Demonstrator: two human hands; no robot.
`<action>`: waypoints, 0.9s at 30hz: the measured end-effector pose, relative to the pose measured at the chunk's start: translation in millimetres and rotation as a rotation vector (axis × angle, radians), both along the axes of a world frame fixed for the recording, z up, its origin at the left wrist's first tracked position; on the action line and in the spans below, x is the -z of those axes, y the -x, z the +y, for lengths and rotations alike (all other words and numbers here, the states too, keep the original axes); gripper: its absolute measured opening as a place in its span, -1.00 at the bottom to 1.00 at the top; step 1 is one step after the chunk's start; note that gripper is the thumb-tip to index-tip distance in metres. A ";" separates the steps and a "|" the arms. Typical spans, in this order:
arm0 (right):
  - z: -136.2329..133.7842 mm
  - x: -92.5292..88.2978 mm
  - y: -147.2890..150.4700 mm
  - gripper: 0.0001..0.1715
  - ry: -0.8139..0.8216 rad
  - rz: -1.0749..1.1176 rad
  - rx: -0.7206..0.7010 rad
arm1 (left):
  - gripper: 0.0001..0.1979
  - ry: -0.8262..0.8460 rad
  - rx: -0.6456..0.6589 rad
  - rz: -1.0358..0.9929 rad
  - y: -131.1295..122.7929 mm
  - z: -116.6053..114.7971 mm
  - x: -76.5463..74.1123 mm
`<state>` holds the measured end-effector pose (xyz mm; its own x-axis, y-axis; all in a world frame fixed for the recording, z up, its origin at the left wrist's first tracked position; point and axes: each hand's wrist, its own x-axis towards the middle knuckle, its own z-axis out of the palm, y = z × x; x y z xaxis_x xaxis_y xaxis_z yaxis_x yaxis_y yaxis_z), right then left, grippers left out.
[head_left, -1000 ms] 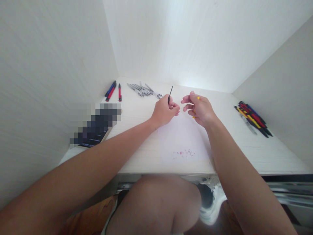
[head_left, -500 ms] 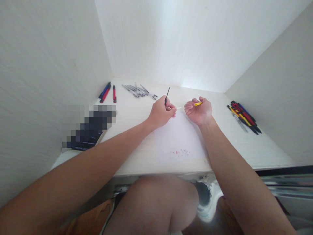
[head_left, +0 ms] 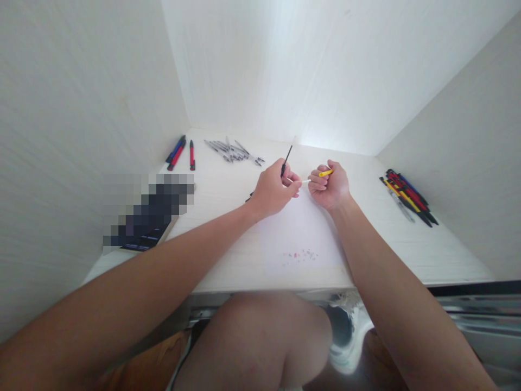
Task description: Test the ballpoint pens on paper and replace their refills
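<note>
Over a white sheet of paper (head_left: pixel 301 231), my left hand (head_left: pixel 272 189) is closed on a black pen part with a thin dark rod (head_left: pixel 287 156) pointing up. From its fingertips a thin white stick (head_left: pixel 305 181) reaches across to the fingers of my right hand (head_left: pixel 334 187). That hand is curled around a yellow pen barrel (head_left: pixel 324 174), whose end sticks out toward the left. Whether the right fingers also grip the white stick I cannot tell. Beside my left wrist a small dark thing (head_left: pixel 249 196) is mostly hidden.
Several clear pens or pen parts (head_left: pixel 232 151) lie at the back. Red and blue pens (head_left: pixel 176 153) rest at the left, with a lone red pen (head_left: pixel 192 156). A pile of coloured pens (head_left: pixel 409 195) is at the right. A dark blurred device (head_left: pixel 144 239) stands left. Tiny specks dot the paper.
My left hand has moved right with the black part and the white stick, closing the gap to my right hand. The right fingers have curled in further. The dark thing by my left wrist has come into view.
</note>
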<state>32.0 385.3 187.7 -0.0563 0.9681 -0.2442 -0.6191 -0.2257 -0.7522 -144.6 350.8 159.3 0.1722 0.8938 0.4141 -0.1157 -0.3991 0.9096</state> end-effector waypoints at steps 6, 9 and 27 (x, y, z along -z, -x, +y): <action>1.9 6.3 9.3 -0.45 -0.140 -0.257 0.085 | -0.64 0.004 -0.041 0.035 0.1 1.4 2.0; 1.4 6.8 12.8 -0.45 -0.164 -0.317 0.146 | -0.64 0.004 -0.056 0.044 -0.3 3.2 3.9; -9.2 2.7 21.6 -0.51 -0.241 -0.543 0.066 | -0.56 0.067 -0.134 -0.042 2.5 4.9 1.6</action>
